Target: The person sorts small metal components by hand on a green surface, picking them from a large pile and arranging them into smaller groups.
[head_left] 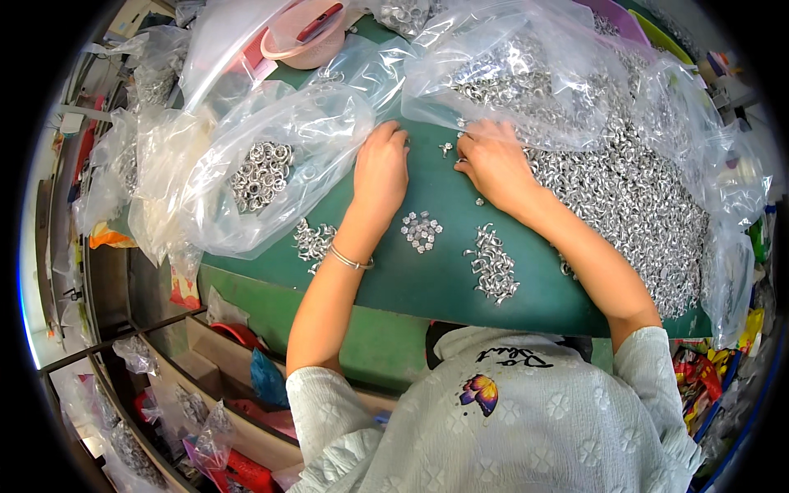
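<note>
Both hands lay flat on green tabletop (pixel 444 279): left hand (pixel 380 177) empty, right hand (pixel 493 164) w/ fingers curled, grip unclear, by tiny metal fitting (pixel 445 149) — light, hard, slippery; prob. best pinched at edges.

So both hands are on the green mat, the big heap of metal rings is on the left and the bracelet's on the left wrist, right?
Not quite. The head view shows the big heap of metal rings on the right, beside the right hand. The left side has only a smaller bag of rings. Both hands are on the green mat, and the bracelet is on the wrist of the left hand.
</note>
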{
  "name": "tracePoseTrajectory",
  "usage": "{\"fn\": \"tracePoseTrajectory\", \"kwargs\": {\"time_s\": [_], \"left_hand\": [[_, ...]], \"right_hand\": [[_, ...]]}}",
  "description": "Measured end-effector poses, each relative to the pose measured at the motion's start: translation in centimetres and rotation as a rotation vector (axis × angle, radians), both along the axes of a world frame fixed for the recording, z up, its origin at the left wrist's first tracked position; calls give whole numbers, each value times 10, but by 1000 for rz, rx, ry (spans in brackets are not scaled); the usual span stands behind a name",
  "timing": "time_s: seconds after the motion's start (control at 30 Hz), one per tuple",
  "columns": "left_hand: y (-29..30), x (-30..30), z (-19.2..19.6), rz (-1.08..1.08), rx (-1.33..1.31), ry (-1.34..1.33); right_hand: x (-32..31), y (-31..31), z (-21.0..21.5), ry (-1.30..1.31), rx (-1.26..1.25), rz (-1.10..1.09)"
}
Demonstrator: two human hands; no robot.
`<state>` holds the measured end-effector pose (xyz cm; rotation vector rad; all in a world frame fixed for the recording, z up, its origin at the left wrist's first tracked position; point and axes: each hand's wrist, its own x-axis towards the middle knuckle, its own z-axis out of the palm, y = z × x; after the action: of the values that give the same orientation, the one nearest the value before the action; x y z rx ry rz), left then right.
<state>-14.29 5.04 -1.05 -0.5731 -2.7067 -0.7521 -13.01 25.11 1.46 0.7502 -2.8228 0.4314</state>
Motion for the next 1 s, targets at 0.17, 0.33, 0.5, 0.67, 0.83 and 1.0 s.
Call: {"fn": "tracePoseTrajectory", "kwargs": {"time_s": [0.17, 0.33, 0.5, 0.67, 0.83, 1.0], "left_hand": [[-15, 11, 5, 57, 101, -20], [-10, 13, 2, 71, 114, 32], [-3, 0, 7, 46, 16, -44], [-6, 6, 5, 91, 151, -59], [6, 48, 17, -47, 177, 106], [35, 88, 23, -123, 99, -81]], "right_hand": [[-1, 14, 4, -95, -280, -23], [-13, -6, -13, -107, -281, 26], [-13, -22, 3, -167, -119, 26], [-12, -38, 1, -285, -188, 130], [-3, -7, 8, -431, -126, 257], [23, 27, 33, -591, -32, 386]]}}
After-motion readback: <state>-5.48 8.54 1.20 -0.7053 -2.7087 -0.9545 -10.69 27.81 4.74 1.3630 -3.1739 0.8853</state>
